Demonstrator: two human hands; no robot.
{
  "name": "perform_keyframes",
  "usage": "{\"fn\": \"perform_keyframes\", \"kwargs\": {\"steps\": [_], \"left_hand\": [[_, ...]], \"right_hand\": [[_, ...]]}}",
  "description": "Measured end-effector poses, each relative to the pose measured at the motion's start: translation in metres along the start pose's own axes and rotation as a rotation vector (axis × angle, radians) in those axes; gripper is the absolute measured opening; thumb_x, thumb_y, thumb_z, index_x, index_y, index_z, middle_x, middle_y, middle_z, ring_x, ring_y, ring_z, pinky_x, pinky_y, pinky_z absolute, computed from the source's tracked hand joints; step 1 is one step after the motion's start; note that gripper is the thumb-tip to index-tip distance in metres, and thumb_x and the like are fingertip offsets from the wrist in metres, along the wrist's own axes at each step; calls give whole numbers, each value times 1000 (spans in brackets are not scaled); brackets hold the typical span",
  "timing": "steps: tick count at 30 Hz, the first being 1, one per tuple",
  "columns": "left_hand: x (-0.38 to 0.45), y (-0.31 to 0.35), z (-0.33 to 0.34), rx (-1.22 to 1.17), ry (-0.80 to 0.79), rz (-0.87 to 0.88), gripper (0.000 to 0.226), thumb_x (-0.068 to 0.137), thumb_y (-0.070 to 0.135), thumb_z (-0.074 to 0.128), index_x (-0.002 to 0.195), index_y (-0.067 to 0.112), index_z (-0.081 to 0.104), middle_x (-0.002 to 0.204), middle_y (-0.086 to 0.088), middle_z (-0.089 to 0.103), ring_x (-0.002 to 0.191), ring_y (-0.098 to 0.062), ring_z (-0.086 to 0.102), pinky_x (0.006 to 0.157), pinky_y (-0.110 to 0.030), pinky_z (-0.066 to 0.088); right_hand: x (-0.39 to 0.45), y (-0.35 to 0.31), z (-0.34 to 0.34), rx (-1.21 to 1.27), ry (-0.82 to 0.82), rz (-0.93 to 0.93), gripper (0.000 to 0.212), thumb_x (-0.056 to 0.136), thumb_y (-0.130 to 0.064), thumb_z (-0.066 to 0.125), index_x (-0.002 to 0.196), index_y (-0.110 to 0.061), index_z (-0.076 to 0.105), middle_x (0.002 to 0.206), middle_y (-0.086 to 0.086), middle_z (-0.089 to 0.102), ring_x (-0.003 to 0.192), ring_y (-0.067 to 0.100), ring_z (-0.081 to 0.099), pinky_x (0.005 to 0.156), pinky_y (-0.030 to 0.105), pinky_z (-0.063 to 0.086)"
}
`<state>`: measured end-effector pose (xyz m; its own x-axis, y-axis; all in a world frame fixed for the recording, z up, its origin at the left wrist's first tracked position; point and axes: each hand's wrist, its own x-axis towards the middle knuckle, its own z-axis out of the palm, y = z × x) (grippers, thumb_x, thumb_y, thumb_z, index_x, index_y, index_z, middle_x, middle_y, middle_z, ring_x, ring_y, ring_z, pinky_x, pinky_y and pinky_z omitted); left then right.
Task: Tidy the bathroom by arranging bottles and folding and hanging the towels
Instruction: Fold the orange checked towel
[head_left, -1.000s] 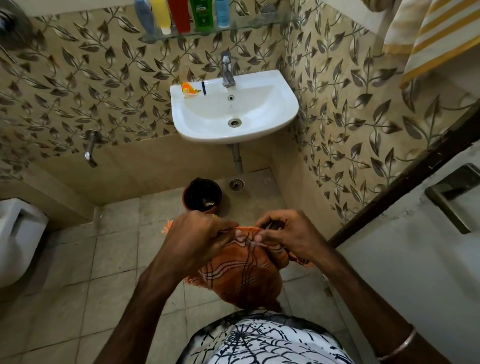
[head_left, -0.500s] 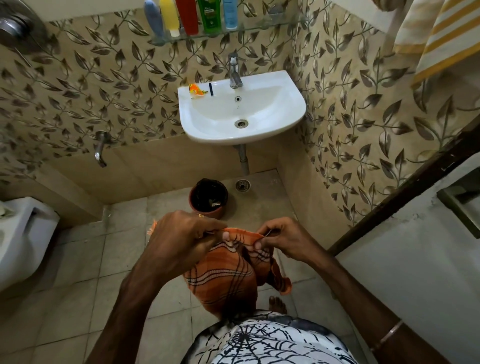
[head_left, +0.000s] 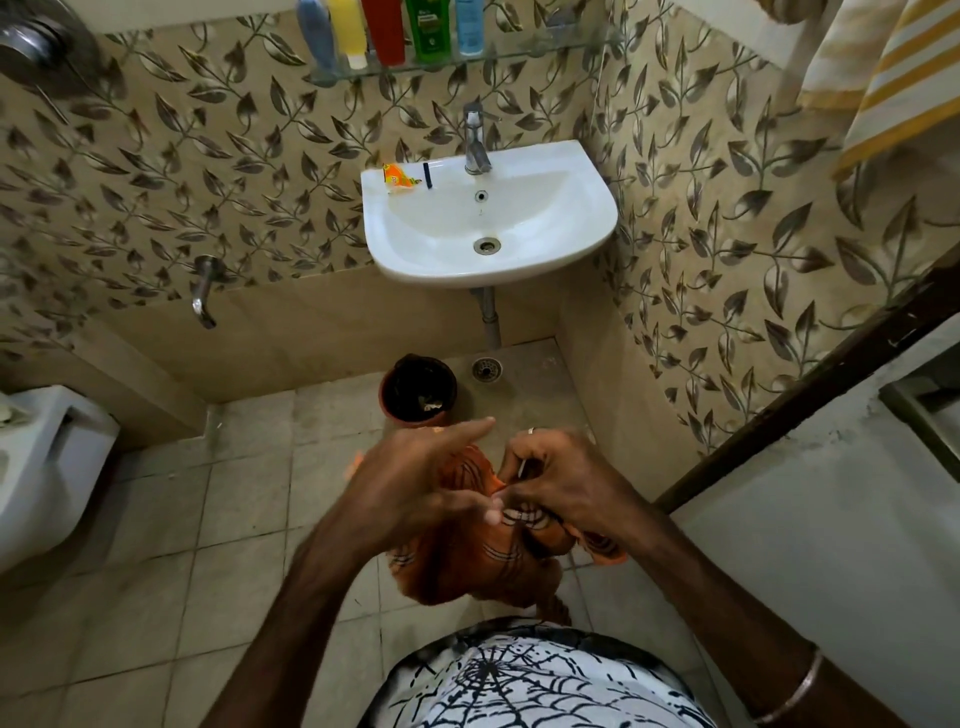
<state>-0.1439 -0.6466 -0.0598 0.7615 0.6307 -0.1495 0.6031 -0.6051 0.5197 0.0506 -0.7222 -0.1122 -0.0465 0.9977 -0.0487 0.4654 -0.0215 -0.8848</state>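
Standing on a tiled bathroom floor (head_left: 130, 597) before the white sink (head_left: 488, 260), the person bunches an orange checked towel (head_left: 467, 561), long axis hanging downward; left hand (head_left: 415, 488) thumb-pinching, forefinger extended; right hand (head_left: 566, 488) fingers curled gripping it.

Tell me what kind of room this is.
A small home bathroom, most likely: a white wall-hung sink with a tap, a toilet at the left edge, and toiletry bottles on a glass shelf.

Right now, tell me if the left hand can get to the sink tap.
Probably not yet: the left hand is holding the orange towel, and the tap sits well beyond.
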Motion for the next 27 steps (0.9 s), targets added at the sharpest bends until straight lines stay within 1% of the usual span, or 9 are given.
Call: {"fn": "perform_keyframes", "kwargs": {"steps": [2, 3, 6, 9, 14, 20, 22, 24, 27], "left_hand": [[8, 1, 6, -64, -24, 94, 75, 73, 41, 82, 140, 37, 50, 122, 6, 70, 96, 12, 60, 80, -9, 45], [10, 0, 7, -92, -22, 119, 66, 74, 38, 82, 135, 36, 56, 113, 8, 73, 87, 15, 59, 74, -6, 45], [14, -3, 5, -80, 14, 149, 35, 79, 32, 79, 113, 26, 74, 97, 7, 75, 77, 10, 59, 69, -13, 51], [15, -2, 7, -23, 96, 225, 12, 82, 21, 78, 94, 22, 79, 88, 7, 74, 77, 0, 65, 64, -20, 55], [12, -1, 4, -9, 184, 258, 12, 77, 14, 82, 87, 20, 79, 83, 7, 73, 75, -4, 67, 61, -14, 50], [4, -8, -13, -36, 228, 215, 12, 77, 17, 83, 88, 20, 80, 88, 8, 74, 80, -7, 70, 66, -33, 61], [1, -11, -18, -27, 241, 208, 13, 77, 17, 83, 89, 21, 80, 90, 8, 75, 83, -8, 71, 68, -34, 62], [-1, -12, -20, -12, 260, 203, 14, 77, 17, 83, 90, 22, 79, 91, 8, 75, 83, -9, 71, 68, -35, 62], [-3, -9, -21, 1, 275, 218, 16, 76, 17, 84, 90, 22, 79, 89, 7, 74, 82, -9, 70, 66, -33, 62]], "right_hand": [[-1, -3, -2, -12, 4, -39, 13, 76, -14, 84, 77, -17, 71, 79, -14, 65, 80, 2, 65, 65, 18, 51], [-1, -3, -4, -12, 11, -52, 12, 76, -15, 84, 77, -16, 72, 80, -13, 65, 81, 3, 65, 65, 19, 52], [-2, -3, -11, -7, 43, -57, 16, 71, -19, 88, 76, -15, 74, 77, -9, 68, 77, 8, 67, 65, 22, 54], [-5, -1, -15, 24, 32, 16, 19, 69, -24, 90, 80, -18, 75, 79, -6, 72, 77, 7, 69, 66, 23, 57], [-8, 16, -22, 69, -96, 201, 16, 72, -30, 87, 85, -28, 77, 90, -10, 76, 84, 6, 72, 76, 31, 61], [-12, 37, -24, 65, -161, 237, 18, 75, -33, 84, 91, -26, 78, 96, -4, 75, 91, 9, 71, 87, 44, 59], [-13, 35, -24, 127, -141, 226, 20, 79, -37, 81, 94, -23, 78, 95, -2, 76, 90, 11, 71, 86, 42, 58], [-12, 34, -22, 169, -114, 213, 30, 87, -44, 68, 104, -21, 77, 99, -1, 76, 92, 12, 71, 84, 37, 57], [-8, 35, -17, 176, -162, 195, 28, 94, -25, 66, 122, -28, 69, 105, -1, 74, 93, 18, 72, 82, 38, 59]]}}
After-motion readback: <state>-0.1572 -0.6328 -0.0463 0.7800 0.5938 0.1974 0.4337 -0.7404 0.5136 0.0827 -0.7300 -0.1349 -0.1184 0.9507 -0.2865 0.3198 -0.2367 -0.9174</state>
